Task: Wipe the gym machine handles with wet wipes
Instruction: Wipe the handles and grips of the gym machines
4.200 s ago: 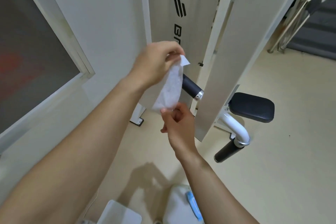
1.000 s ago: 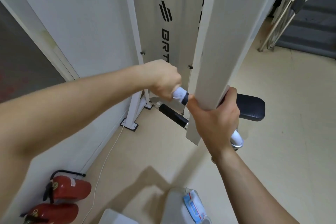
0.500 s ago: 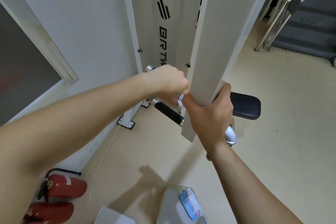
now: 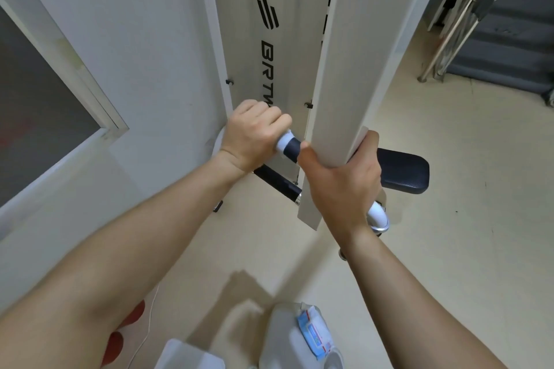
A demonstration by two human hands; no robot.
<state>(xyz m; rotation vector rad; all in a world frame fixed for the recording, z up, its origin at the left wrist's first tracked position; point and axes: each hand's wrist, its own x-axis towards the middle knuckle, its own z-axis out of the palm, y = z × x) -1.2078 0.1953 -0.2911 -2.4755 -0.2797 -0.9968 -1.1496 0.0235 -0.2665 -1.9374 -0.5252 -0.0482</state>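
Note:
My left hand [image 4: 254,136] is closed around a white wet wipe [image 4: 283,144] that wraps the upper black handle [image 4: 292,148] of the white gym machine. Only a short dark stretch of that handle shows between my two hands. My right hand [image 4: 344,180] grips the lower end of the white machine arm [image 4: 341,69], thumb in front, fingers behind. A second black handle [image 4: 277,183] runs lower down, under my left wrist. A pack of wet wipes [image 4: 314,335] lies on a white object at the bottom of the view.
A black padded seat [image 4: 403,172] sits behind my right hand, with a white curved tube [image 4: 379,216] below it. The machine's branded white panel [image 4: 266,48] stands ahead. Wall and window frame [image 4: 81,84] are left, red fire extinguishers [image 4: 126,329] at bottom left, a metal stair rail [image 4: 455,15] at top right.
My left hand, with the wipe around the handle, has slid up and left away from my right hand, baring a short dark piece of handle. My right hand keeps its grip on the machine arm.

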